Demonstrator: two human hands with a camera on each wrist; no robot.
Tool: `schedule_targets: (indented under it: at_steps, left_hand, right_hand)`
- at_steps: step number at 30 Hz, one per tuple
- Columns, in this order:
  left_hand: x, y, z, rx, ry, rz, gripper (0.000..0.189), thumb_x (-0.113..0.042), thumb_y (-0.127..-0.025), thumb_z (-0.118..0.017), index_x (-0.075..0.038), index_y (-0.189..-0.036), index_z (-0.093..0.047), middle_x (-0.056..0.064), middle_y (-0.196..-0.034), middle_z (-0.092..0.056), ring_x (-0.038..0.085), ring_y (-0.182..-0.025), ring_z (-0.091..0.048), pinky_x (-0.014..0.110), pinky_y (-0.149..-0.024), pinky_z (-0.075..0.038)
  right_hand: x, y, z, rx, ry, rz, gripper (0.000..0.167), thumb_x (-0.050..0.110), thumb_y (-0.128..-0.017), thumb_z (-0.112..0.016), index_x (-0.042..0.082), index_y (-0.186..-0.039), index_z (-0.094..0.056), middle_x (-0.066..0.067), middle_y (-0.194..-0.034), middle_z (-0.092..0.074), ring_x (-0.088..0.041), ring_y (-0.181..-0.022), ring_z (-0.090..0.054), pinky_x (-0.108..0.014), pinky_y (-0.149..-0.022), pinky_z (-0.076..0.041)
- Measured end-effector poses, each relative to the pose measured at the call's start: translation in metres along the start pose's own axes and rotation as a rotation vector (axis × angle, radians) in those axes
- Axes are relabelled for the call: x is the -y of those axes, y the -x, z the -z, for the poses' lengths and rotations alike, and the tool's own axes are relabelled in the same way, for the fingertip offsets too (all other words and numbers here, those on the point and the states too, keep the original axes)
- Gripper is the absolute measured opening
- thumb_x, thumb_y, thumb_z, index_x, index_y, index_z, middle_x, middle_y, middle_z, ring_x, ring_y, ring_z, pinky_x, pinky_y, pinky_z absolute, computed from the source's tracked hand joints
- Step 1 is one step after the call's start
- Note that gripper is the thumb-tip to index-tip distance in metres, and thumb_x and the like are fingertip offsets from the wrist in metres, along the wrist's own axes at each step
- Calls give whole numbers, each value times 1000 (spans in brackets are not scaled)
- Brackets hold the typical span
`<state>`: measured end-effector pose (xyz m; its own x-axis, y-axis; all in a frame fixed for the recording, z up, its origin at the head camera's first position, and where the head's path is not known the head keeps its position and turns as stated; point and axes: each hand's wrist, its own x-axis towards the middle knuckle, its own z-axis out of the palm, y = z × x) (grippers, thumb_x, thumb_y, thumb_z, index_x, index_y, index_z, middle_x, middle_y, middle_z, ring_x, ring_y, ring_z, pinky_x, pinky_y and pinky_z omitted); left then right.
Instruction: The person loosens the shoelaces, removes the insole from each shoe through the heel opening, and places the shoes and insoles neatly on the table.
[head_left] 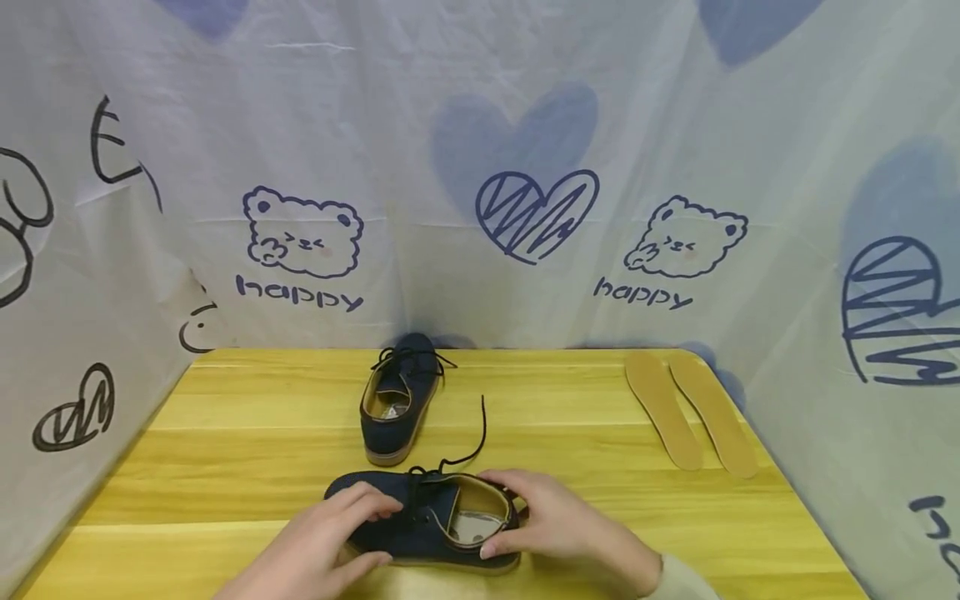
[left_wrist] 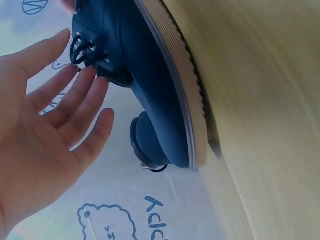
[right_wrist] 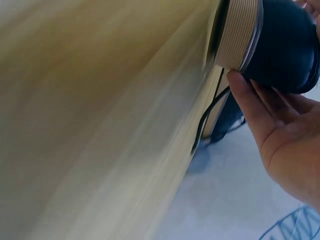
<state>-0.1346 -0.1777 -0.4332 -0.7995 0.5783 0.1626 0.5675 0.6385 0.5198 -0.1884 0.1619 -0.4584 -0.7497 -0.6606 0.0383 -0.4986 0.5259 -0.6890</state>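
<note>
A navy lace-up shoe point(head_left: 420, 543) with a tan ribbed sole lies sole down near the front of the table, toe to the left. My right hand point(head_left: 555, 517) grips its heel, thumb on the near side of the collar and fingers round the back. In the right wrist view the fingertips rest against the heel point(right_wrist: 282, 47) just above the sole. Over the toe side, my left hand point(head_left: 326, 537) holds its fingers loosely bent beside the laces point(left_wrist: 85, 50). One black lace end point(head_left: 480, 442) trails out behind the shoe. A light lining shows inside the opening.
Farther back stands a matching navy shoe point(head_left: 390, 435), its toe pointing away and its laces tied. Two tan insoles point(head_left: 663, 408) lie side by side at the right rear of the wooden table point(head_left: 247, 433). A printed white cloth point(head_left: 420, 275) hangs behind and at both sides.
</note>
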Motion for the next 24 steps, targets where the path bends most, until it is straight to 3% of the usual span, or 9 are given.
schedule_targets:
  at_steps: [3, 8, 10, 13, 17, 24]
  left_hand:
    - [2, 7, 1, 47, 51, 52, 45, -43, -94, -78, -22, -131, -64, -15, -114, -62, 3, -99, -61, 29, -79, -56]
    - [6, 16, -1, 132, 141, 256, 64, -47, -90, -81, -13, -140, -58, -7, -116, -63, 8, -95, -64, 31, -75, -56]
    - [8, 19, -2, 134, 191, 308, 71, -46, -89, -81, -7, -143, -55, 0, -120, -63, 14, -96, -66, 32, -75, -57]
    - [12, 26, -4, 100, 243, 334, 77, -44, -90, -81, -1, -146, -49, 8, -122, -60, 18, -95, -68, 31, -73, -57]
    - [18, 35, -6, 28, 262, 361, 79, -42, -92, -79, 4, -147, -45, 14, -122, -55, 16, -90, -68, 28, -70, -56]
    - [24, 40, 0, -79, 259, 567, 84, -40, -91, -81, 5, -150, -41, 24, -130, -50, 21, -94, -68, 41, -80, -60]
  right_hand:
    - [10, -7, -8, 1, 46, 15, 85, 56, -81, -85, 19, -151, -55, 3, -143, -63, -13, -128, -60, -38, -107, -50]
    - [26, -20, -20, 48, 81, 1, 90, 61, -85, -78, 14, -156, -49, 0, -147, -59, -14, -132, -58, -36, -106, -51]
    - [32, -25, -24, 63, 84, -6, 90, 62, -87, -77, 12, -157, -48, -1, -148, -58, -14, -133, -57, -34, -105, -51]
    - [42, -33, -31, 79, 70, -10, 88, 60, -90, -74, 10, -157, -47, -2, -149, -57, -12, -133, -56, -31, -105, -51]
    - [54, -43, -40, 104, 21, -11, 84, 57, -94, -71, 8, -157, -46, -2, -150, -56, -7, -132, -55, -27, -103, -50]
    - [70, -61, -58, 165, -167, -53, 73, 45, -100, -68, 9, -159, -42, -3, -151, -56, -2, -126, -57, -23, -101, -49]
